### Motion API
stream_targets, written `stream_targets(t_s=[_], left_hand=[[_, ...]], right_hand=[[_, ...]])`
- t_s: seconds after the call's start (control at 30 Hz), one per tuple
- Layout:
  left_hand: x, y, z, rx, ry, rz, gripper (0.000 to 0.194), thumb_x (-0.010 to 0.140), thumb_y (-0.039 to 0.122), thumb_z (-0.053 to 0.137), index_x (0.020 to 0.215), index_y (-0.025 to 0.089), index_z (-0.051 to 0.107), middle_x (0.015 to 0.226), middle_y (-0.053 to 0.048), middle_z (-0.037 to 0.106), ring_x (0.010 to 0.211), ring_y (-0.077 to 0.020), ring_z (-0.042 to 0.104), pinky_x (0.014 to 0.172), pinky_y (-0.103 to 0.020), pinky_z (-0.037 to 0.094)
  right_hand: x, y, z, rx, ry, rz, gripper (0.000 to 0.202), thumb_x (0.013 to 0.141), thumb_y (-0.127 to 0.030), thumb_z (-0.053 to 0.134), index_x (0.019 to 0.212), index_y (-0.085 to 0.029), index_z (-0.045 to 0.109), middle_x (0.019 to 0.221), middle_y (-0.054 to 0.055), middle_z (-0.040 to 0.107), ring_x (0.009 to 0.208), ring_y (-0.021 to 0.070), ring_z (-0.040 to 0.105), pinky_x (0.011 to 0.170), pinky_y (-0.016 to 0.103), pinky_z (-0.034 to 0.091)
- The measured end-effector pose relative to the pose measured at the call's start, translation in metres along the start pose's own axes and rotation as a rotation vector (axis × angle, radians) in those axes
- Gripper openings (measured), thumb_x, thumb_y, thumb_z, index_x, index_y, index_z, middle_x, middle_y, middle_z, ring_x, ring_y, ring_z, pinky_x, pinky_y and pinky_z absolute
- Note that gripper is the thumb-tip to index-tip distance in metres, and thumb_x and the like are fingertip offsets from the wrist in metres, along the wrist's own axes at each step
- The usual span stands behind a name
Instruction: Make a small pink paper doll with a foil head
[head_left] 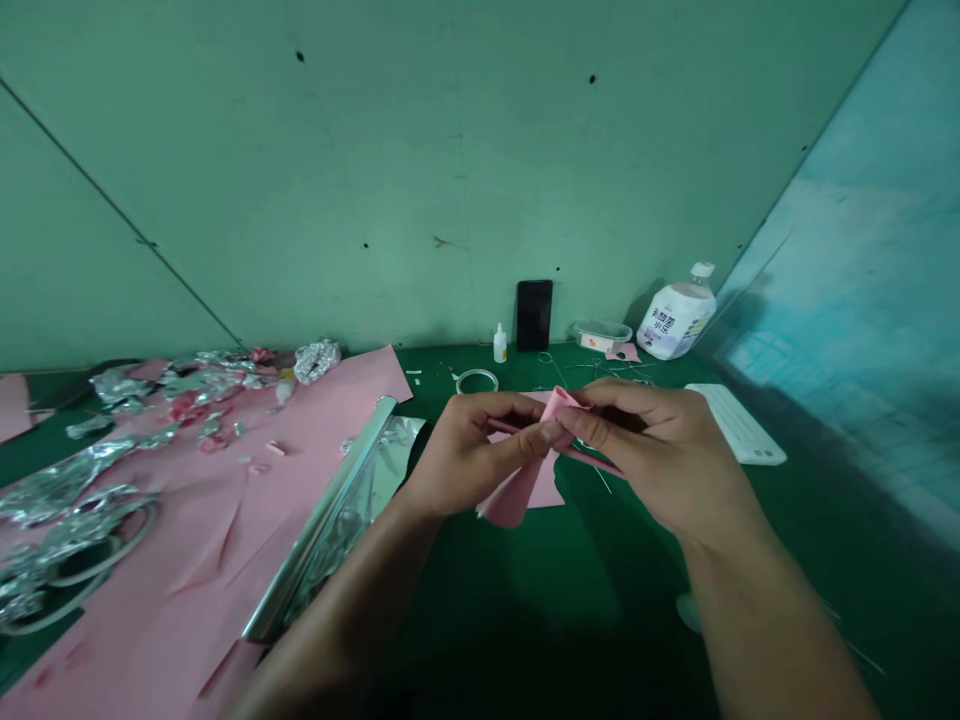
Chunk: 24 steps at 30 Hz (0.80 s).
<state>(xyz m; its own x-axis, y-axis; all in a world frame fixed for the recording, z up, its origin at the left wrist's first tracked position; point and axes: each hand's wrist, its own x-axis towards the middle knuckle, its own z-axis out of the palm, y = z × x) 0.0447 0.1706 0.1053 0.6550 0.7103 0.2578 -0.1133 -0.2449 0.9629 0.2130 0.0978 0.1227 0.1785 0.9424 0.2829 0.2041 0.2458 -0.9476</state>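
Above the green table, a curled piece of pink paper (pixel 517 490) is held between both hands, its top rolled into a narrow fold. My left hand (pixel 480 445) pinches it from the left with thumb and fingers. From the right, my right hand (pixel 652 440) grips the same paper near the fold, thumb close to the other thumb. A thin pink strip sticks out beneath the right fingers; whether it joins the rolled piece I cannot tell. Behind and below lies a flat pink sheet (pixel 547 490), partly covered by the hands.
Left: a large pink sheet (pixel 300 460), crumpled foil (pixel 75 480) and a foil roll (pixel 322 520). Along the wall: a tape ring (pixel 477 381), small white bottle (pixel 500 345), black phone (pixel 534 316), plastic tub (pixel 602 336), large bottle (pixel 675 318). Right: a white keyboard-like slab (pixel 739 425).
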Motion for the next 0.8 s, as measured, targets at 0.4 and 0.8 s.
stream_targets(t_s=[0.4,0.8], left_hand=[[0.0021,-0.0023,0.0024,-0.145,0.144,-0.058,0.02,0.08,0.029,0.077,0.095,0.016,0.077,0.083,-0.006,0.073,0.078,-0.0158,0.066,0.073,-0.028,0.053],[0.0027,-0.0017,0.0044,-0.178,0.185,0.022,0.017,0.079,0.022,0.076,0.096,0.016,0.075,0.075,-0.002,0.069,0.067,-0.0102,0.062,0.062,-0.022,0.049]], right_hand=[[0.0037,0.0079,-0.0034,0.032,0.003,0.054,0.024,0.078,-0.037,0.078,0.1,-0.028,0.079,0.091,0.005,0.079,0.08,0.0207,0.076,0.068,0.032,0.066],[0.0006,0.0082,0.0042,-0.09,0.106,-0.116,0.011,0.081,-0.027,0.075,0.09,-0.03,0.08,0.083,0.0,0.078,0.071,0.0162,0.074,0.06,0.026,0.063]])
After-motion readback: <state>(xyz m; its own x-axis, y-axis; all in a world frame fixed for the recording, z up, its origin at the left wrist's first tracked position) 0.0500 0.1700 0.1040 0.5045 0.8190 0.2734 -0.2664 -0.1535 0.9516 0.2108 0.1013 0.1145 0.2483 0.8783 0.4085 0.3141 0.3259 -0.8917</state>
